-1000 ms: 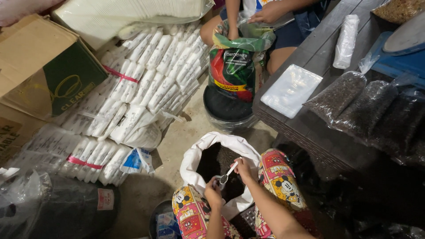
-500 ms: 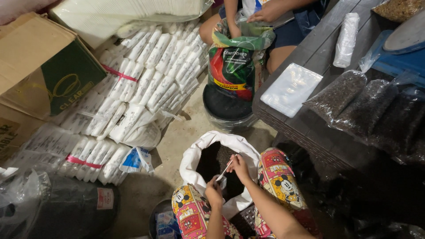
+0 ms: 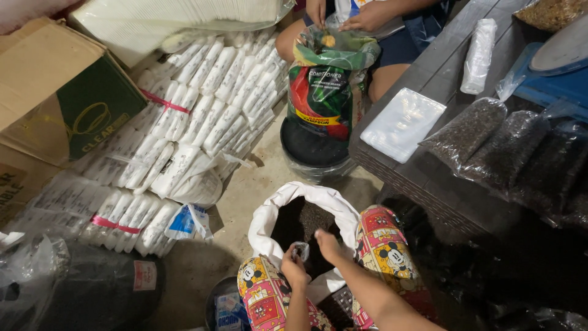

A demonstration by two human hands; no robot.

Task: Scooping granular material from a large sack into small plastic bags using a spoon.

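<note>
A white sack (image 3: 269, 214) of dark granular material is seen standing open on the floor between the person's knees, its rim rolled down. Both hands are held over its near edge. A small clear plastic bag (image 3: 301, 250) is pinched at its mouth by the fingers of the left hand (image 3: 294, 267), so that it hangs just above the dark contents. The right hand (image 3: 327, 244) is placed just beside it, to its right, with the fingers curled loosely together and pointed down toward the sack's opening; whether anything is gripped in them cannot be told. The little bag lies between the 2 hands, touching the left and close to the right, with its long axis running roughly upright. The sack's contents lie directly below and slightly ahead of both hands, and the right hand is the nearer to them. On the dark counter (image 3: 429, 79) to the right, filled bags of dark material (image 3: 468, 129) are laid side by side. Another person's hands are seen at a green printed sack (image 3: 324, 86) further off.
</note>
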